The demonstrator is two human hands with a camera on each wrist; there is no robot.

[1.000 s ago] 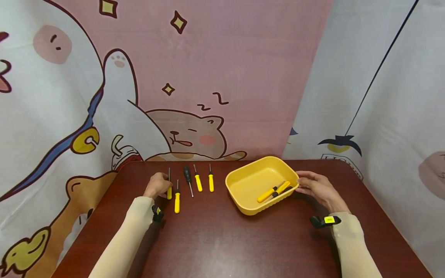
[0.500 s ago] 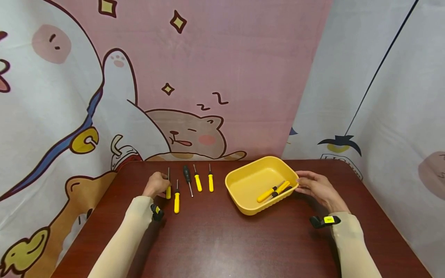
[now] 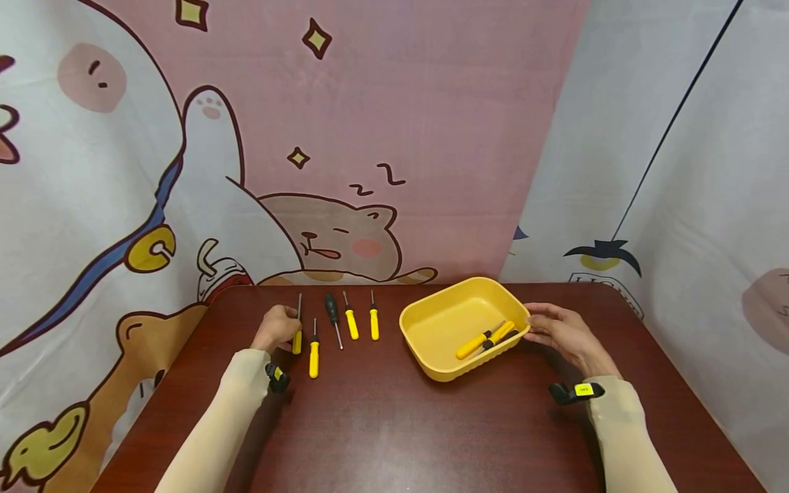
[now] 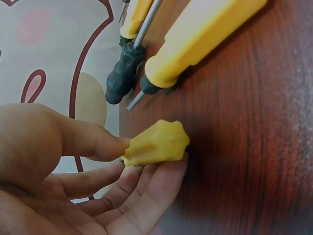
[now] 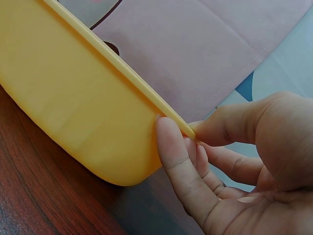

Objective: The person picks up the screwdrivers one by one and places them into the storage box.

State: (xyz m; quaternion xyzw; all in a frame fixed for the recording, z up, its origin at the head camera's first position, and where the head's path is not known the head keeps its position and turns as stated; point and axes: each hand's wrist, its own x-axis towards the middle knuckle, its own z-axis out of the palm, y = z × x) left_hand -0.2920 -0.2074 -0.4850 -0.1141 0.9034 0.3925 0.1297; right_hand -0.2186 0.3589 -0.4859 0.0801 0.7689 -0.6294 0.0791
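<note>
In the head view my left hand (image 3: 277,329) pinches a yellow-handled screwdriver (image 3: 297,342) at the left of the table, its shaft pointing toward the wall. The left wrist view shows the handle (image 4: 159,142) end-on between thumb and fingers. Just right of it lies another yellow screwdriver (image 3: 314,359). Beyond are a black-handled screwdriver (image 3: 333,311) and two more yellow ones (image 3: 351,325). My right hand (image 3: 570,335) grips the right corner of a yellow plastic basin (image 3: 431,322); in the right wrist view, thumb and fingers pinch its rim (image 5: 188,129). A few screwdrivers (image 3: 473,345) lie inside the basin.
The dark red wooden table (image 3: 394,431) ends at the back against a printed cartoon cloth (image 3: 456,150). Another pale cloth (image 3: 727,274) hangs along the right side. The basin stands right of the row of screwdrivers, near the back edge.
The screwdriver in my left hand has tilted slightly, its handle end shifting a little to the left. My right hand and the basin stay where they were.
</note>
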